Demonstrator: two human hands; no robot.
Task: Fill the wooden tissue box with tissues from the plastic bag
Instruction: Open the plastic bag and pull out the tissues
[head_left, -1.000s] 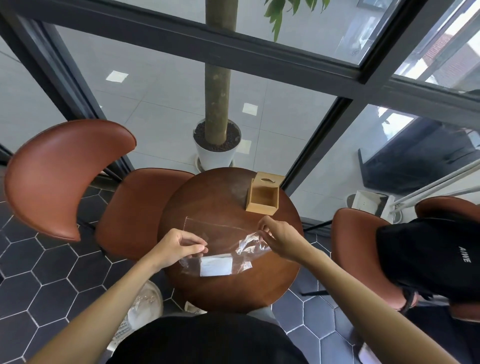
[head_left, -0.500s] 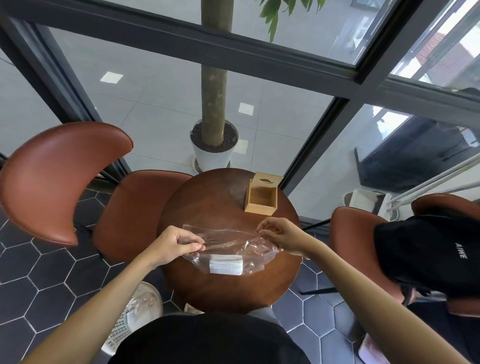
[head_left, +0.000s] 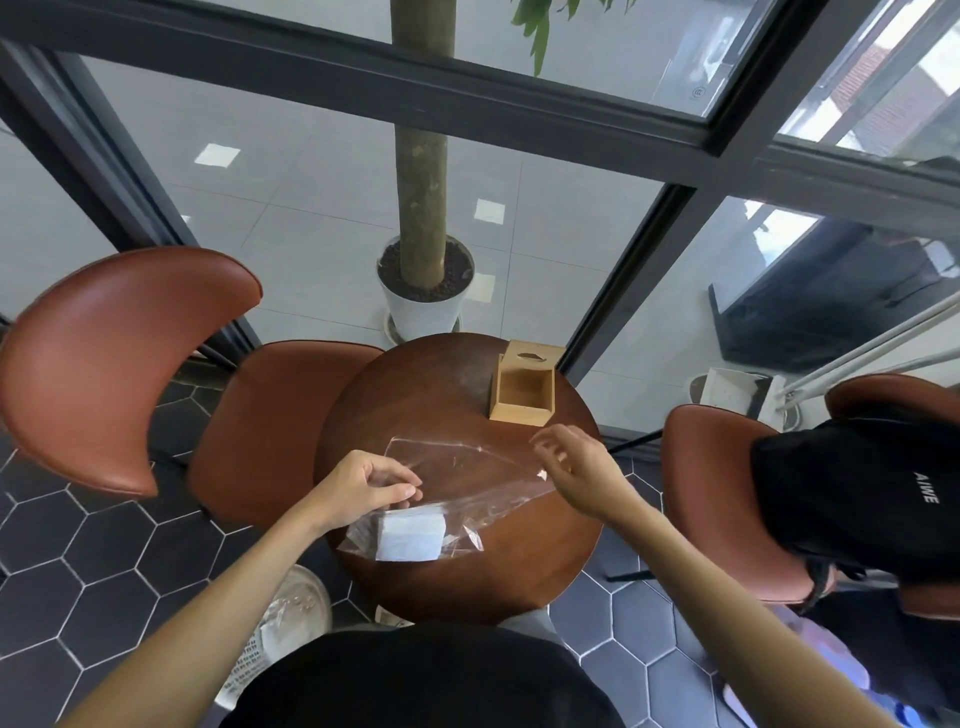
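Left hand (head_left: 363, 486) pinches the crinkled clear plastic bag (head_left: 457, 488) – its white tissue stack (head_left: 410, 538) sits just below that grip. Right hand (head_left: 576, 467) hovers spread, empty; square wooden tissue box (head_left: 522, 400) lies beyond on the round worktop (head_left: 415, 384).

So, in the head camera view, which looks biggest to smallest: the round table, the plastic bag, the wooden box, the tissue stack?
1. Round table
2. Plastic bag
3. Wooden tissue box and tissue stack: they look alike, and the stack lies nearer the camera, so I won't rank them.
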